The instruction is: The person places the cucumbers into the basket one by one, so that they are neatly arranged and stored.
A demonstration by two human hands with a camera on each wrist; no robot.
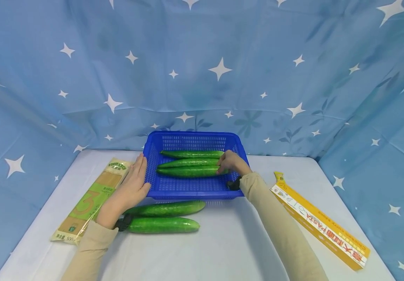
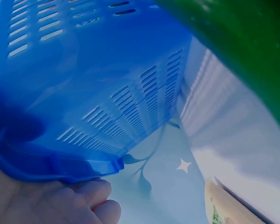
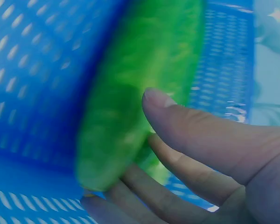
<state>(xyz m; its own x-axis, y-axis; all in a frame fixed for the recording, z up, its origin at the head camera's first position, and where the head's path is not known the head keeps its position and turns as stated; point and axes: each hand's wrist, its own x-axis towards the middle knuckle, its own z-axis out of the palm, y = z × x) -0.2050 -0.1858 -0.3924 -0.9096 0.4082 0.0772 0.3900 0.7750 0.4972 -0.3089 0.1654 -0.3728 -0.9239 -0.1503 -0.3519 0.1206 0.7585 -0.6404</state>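
A blue perforated plastic basket [image 1: 191, 194] stands at the back of the table with three cucumbers lying lengthwise in it. My right hand [image 1: 232, 162] reaches over the basket's right side and holds the end of the nearest cucumber [image 1: 184, 171]. In the right wrist view the thumb lies on that cucumber [image 3: 144, 60] and the fingers curl under its tip. Along the basket's left rim rests my left hand [image 1: 131, 186], fingers extended. The left wrist view shows its fingers [image 2: 93, 193] touching the rim from outside. Two more cucumbers [image 1: 168, 208] [image 1: 164, 225] lie in front of the basket.
To the left lies a green and tan noodle packet [image 1: 87, 201], partly behind the left forearm. A yellow pasta box [image 1: 323, 228] lies slanted on the right, with a small yellow sachet [image 1: 279, 177] at its far end. A blue starred curtain [image 1: 202, 89] surrounds the table's back and sides.
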